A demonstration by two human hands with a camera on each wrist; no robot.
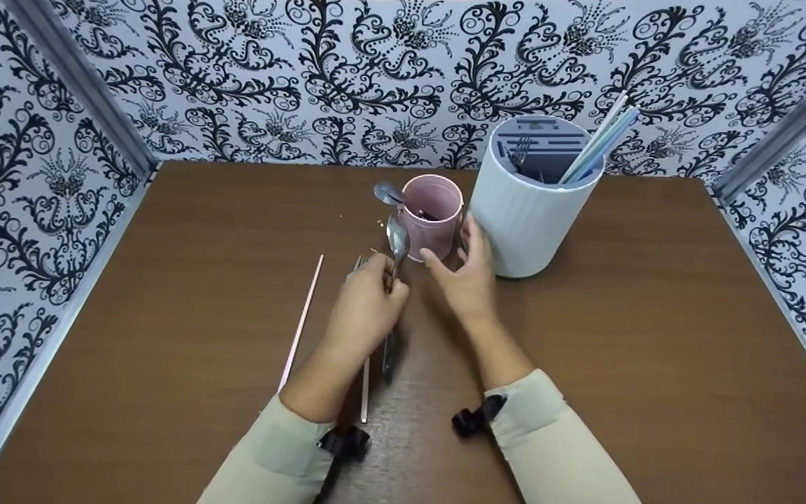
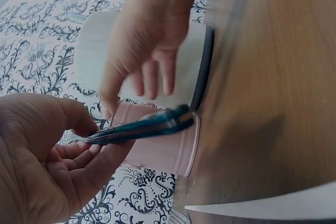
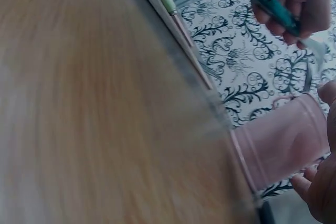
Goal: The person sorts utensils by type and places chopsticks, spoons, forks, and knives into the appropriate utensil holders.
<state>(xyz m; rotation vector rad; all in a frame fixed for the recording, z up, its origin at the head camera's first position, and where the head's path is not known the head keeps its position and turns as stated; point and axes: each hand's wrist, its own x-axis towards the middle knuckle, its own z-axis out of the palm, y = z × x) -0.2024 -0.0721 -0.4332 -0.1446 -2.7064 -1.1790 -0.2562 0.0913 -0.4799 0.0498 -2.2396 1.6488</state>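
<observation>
A spoon (image 1: 397,239) with a teal handle (image 2: 142,128) is pinched between the thumb and fingers of my left hand (image 1: 368,304), bowl up and tilted over the table. Just beyond it stands a pink cup (image 1: 432,238), with another spoon (image 1: 387,193) leaning out of its left side. My right hand (image 1: 469,283) is spread beside the cup, thumb toward its front and fingers on its right; whether they touch it I cannot tell. A fork (image 1: 362,262) lies partly hidden beneath my left hand.
Right of the cup stands a white utensil holder (image 1: 532,224) with a grey slotted top, a fork (image 1: 520,149) and several pastel chopsticks (image 1: 602,143). A pink chopstick (image 1: 301,322) lies to the left. Patterned walls (image 1: 403,70) bound the table's back and sides.
</observation>
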